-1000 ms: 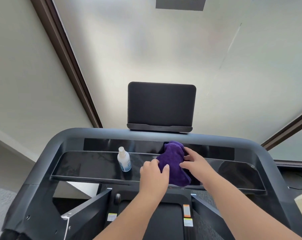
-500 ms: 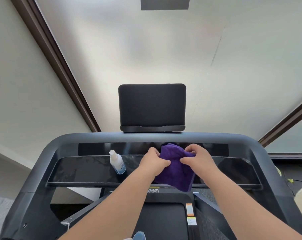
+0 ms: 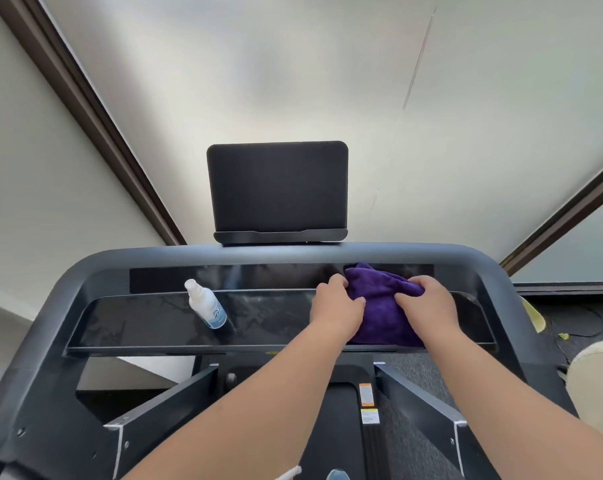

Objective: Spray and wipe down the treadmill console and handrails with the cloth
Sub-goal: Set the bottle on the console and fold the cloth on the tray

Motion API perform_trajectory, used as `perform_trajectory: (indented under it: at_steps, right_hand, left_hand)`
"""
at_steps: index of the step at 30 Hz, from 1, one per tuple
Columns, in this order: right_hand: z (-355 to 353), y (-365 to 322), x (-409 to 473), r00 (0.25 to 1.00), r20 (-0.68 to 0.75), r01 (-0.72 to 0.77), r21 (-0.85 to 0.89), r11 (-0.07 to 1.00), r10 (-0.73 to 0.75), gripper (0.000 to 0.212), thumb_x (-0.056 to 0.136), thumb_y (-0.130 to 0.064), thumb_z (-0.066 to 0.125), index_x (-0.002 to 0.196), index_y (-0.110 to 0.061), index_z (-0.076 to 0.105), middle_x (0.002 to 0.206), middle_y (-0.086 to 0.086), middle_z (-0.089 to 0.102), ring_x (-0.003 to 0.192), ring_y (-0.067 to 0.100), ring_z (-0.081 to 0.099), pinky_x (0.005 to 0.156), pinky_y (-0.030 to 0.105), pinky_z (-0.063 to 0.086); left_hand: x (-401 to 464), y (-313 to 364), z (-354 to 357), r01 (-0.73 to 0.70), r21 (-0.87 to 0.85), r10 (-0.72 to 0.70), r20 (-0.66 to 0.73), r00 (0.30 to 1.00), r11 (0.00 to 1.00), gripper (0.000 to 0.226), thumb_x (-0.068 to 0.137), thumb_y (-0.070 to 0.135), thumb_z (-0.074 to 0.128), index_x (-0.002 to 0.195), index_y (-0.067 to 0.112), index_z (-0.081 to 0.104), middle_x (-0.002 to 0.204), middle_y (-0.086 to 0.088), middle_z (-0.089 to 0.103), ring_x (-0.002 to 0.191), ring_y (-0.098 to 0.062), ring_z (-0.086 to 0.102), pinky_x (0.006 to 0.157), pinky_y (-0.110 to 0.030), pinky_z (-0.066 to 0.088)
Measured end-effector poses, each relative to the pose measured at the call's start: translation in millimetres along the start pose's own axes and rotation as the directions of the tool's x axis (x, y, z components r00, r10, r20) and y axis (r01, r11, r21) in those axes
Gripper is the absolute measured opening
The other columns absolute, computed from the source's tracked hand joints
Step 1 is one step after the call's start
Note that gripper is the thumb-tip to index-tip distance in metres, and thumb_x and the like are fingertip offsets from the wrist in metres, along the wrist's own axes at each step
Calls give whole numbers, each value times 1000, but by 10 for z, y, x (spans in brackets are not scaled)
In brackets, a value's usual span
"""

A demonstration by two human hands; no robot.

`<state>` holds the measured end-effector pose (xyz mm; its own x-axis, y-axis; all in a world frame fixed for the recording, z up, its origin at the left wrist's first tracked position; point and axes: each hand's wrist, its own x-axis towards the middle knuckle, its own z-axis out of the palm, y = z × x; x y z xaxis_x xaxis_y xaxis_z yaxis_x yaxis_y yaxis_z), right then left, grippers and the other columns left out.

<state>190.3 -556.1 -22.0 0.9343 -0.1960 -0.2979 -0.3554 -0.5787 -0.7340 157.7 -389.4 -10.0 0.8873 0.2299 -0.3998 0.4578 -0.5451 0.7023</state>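
Observation:
A purple cloth (image 3: 379, 299) lies bunched on the glossy black treadmill console (image 3: 147, 317), right of centre. My left hand (image 3: 336, 306) grips its left edge and my right hand (image 3: 428, 301) grips its right edge, both holding it against the console. A small clear spray bottle (image 3: 206, 308) with a white cap stands on the console to the left of my hands, untouched. The grey handrail frame (image 3: 68, 282) curves around the console on both sides.
A black tablet holder (image 3: 277, 192) stands upright above the console's top bar. Grey support struts (image 3: 161, 400) angle down below, beside the treadmill belt (image 3: 338, 427). A pale wall is behind, and a cream rounded object (image 3: 594, 386) sits at the right edge.
Both hands have carried the purple cloth to the right along the console. The spray bottle has stayed where it stood.

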Motion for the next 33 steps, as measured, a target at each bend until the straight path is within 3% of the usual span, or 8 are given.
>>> perform_trajectory:
  at_steps: [4,7,10,13,18,20,24,33]
  right_hand:
    - [24,-173,-119,984,-157,59,-146,988,-82,45,82,-23,68,128,-22,64,131,9,60,123,35,51,104,49,45]
    - [144,-555,-362,930,-228,269,-109,957,-287,43,85,-23,71,127,-18,65,131,7,62,126,33,49,107,50,41]
    - [387,-1004,-668,851,-116,519,29,855,-513,35,86,-19,73,121,-16,68,123,1,66,119,24,55,106,41,43]
    - [725,-1390,-953,762,153,610,157,777,-629,37,85,-22,76,120,-19,66,116,-3,65,107,15,59,98,34,48]
    - [1394,-1650,-1225,653,517,636,22,771,-553,60,85,-36,75,141,-27,53,124,-8,53,113,14,58,98,36,51]
    - [1592,-1655,-1271,655,563,646,-70,760,-504,52,86,-34,69,136,-28,57,123,-5,59,106,17,62,93,39,55]
    - [1826,-1608,-1290,665,544,654,-93,751,-511,6,88,-22,57,86,-28,56,78,-6,63,69,17,57,62,36,49]
    - [2292,-1959,-1511,743,444,592,-87,801,-501,17,87,-17,55,74,-28,55,68,-7,65,64,13,57,59,32,46]
  left_hand:
    - [-310,-93,-289,-92,77,104,-173,979,993,33,101,26,64,133,20,65,132,-5,59,118,-25,61,97,-37,51]
    - [-599,-117,-629,-187,68,199,-329,923,980,16,100,15,61,111,18,73,112,0,63,97,-17,61,83,-27,43]
    - [-882,-143,-1058,-259,189,320,-526,788,947,6,96,10,69,97,15,73,98,-2,64,89,-20,58,82,-32,45]
    - [-1003,-349,-1532,-108,411,375,-653,658,905,12,94,13,74,106,12,73,102,-11,64,94,-31,61,84,-44,46]
    - [-953,-823,-1928,259,490,70,-556,828,833,42,102,48,60,133,20,59,123,-9,64,114,-31,63,95,-44,47]
    - [-891,-970,-1917,232,532,71,-488,870,814,39,105,50,54,130,20,60,122,-6,68,113,-30,65,94,-42,46]
    - [-716,-1195,-1881,70,373,81,-375,924,925,29,109,42,50,123,17,57,114,-6,71,97,-29,63,77,-38,44]
    - [-386,-1614,-2348,-99,214,179,-396,901,972,27,112,33,42,91,17,45,87,-2,55,81,-30,52,66,-37,35]
